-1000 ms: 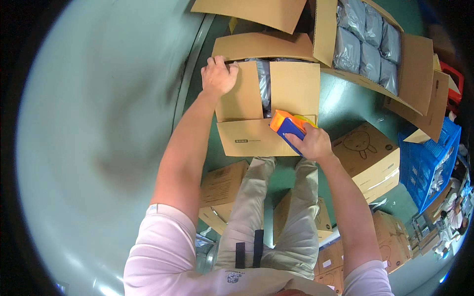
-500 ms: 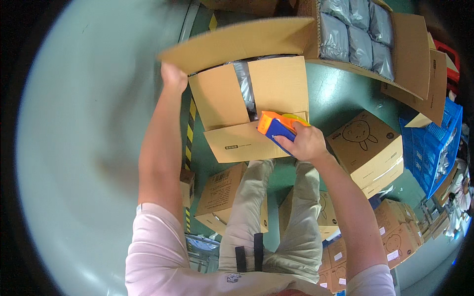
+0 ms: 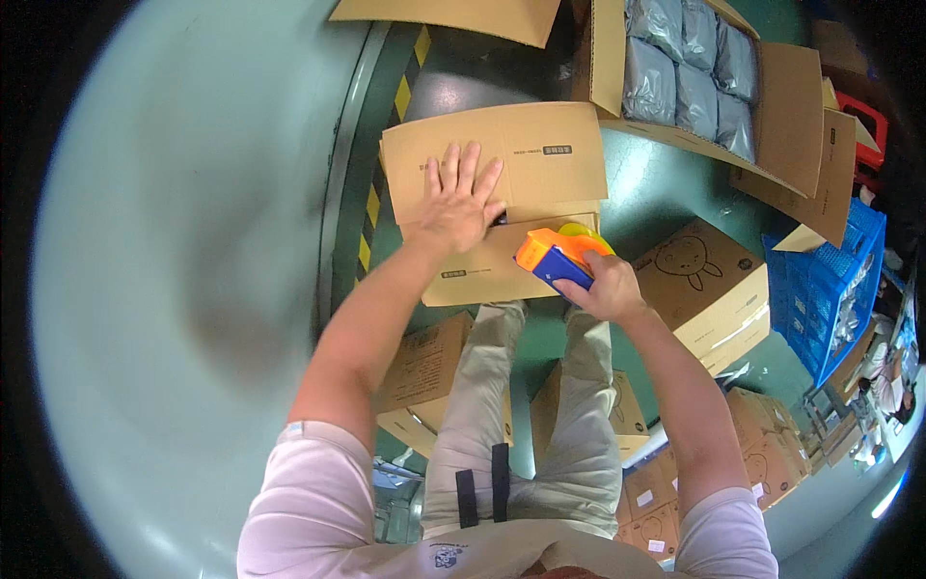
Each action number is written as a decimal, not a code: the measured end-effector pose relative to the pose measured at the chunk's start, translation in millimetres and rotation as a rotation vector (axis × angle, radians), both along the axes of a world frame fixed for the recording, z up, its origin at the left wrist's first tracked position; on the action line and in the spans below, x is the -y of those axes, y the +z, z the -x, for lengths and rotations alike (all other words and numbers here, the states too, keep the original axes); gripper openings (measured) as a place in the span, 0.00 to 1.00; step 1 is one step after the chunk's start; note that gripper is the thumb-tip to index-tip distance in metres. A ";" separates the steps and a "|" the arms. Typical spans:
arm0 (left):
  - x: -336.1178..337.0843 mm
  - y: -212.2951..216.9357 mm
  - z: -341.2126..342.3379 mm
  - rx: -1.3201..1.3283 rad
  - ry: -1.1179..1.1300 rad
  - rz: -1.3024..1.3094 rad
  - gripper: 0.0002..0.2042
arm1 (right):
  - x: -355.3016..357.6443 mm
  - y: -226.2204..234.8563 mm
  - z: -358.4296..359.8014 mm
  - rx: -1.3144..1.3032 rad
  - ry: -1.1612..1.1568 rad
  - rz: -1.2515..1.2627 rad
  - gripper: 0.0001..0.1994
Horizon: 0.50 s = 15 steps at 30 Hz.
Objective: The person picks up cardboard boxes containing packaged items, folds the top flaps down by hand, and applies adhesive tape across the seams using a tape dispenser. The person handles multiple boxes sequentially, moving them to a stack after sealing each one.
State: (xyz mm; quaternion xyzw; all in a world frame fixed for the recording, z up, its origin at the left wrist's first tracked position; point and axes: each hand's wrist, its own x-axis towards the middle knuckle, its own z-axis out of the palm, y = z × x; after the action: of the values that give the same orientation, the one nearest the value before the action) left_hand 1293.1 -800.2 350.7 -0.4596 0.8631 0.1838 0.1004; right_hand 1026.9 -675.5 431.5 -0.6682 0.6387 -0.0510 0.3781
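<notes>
A brown cardboard box [image 3: 540,154] stands in front of me with its top flaps folded shut. My left hand [image 3: 458,203] lies flat on the flaps with fingers spread, pressing where they meet. My right hand [image 3: 603,285] grips an orange and blue tape dispenser [image 3: 555,256] and holds it at the box's near right edge, close to the seam.
An open carton of grey plastic-wrapped packs [image 3: 690,63] stands behind on the right. A sealed box with a rabbit drawing [image 3: 704,280] sits right of my legs, a blue crate [image 3: 820,289] beyond it. More cartons [image 3: 429,372] lie by my feet. A pale curved surface [image 3: 183,289] fills the left.
The box's flaps stood open with my left hand lifting the far one; now they are folded down and my left hand presses them. The dispenser has stayed at the near right edge.
</notes>
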 end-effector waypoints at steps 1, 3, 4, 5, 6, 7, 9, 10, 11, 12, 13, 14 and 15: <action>-12.8 2.6 4.2 -0.013 0.054 -0.034 0.33 | -2.4 2.0 -1.5 0.006 0.006 0.028 0.28; -28.1 -1.8 9.9 -0.066 0.131 -0.004 0.38 | -8.2 4.8 -2.0 0.015 0.012 0.082 0.27; -34.3 -5.2 7.0 -0.088 0.116 0.000 0.37 | -14.3 5.7 -0.4 0.018 0.012 0.109 0.27; -41.3 -7.9 3.0 -0.111 0.103 0.005 0.37 | -16.7 4.6 0.8 0.021 0.013 0.135 0.26; -50.6 -11.7 -1.1 -0.138 0.080 0.001 0.37 | -20.0 3.9 -1.6 0.006 -0.002 0.094 0.26; -58.3 -21.1 -3.0 -0.152 0.100 0.082 0.36 | -19.6 2.5 -3.4 -0.011 -0.010 0.060 0.26; -68.8 -34.4 -3.3 -0.173 0.155 0.110 0.35 | -12.0 4.9 -9.2 -0.012 -0.029 0.064 0.26; -70.6 -38.6 -4.1 -0.179 0.186 0.126 0.34 | -6.6 9.5 -13.1 0.005 -0.040 0.102 0.26; -69.6 -44.3 -6.2 -0.178 0.180 0.142 0.34 | 1.6 14.1 -18.1 0.024 -0.048 0.139 0.26; -67.4 -46.0 -6.4 -0.173 0.172 0.152 0.33 | 18.3 19.6 -24.1 0.061 -0.058 0.225 0.26; -70.4 -46.1 -9.3 -0.164 0.166 0.154 0.32 | 40.9 24.0 -35.1 0.103 -0.069 0.302 0.25; -74.8 -46.6 -12.0 -0.183 0.174 0.165 0.31 | 68.6 17.5 -48.5 0.143 -0.106 0.320 0.24; -75.7 -47.6 -13.6 -0.209 0.178 0.182 0.29 | 106.5 13.1 -66.8 0.142 -0.112 0.382 0.24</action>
State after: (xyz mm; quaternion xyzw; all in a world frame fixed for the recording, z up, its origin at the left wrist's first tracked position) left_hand 1306.7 -724.5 303.1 -0.5197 0.8378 0.1601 -0.0487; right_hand 1093.6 -782.0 444.5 -0.6861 0.6252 -0.2389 0.2851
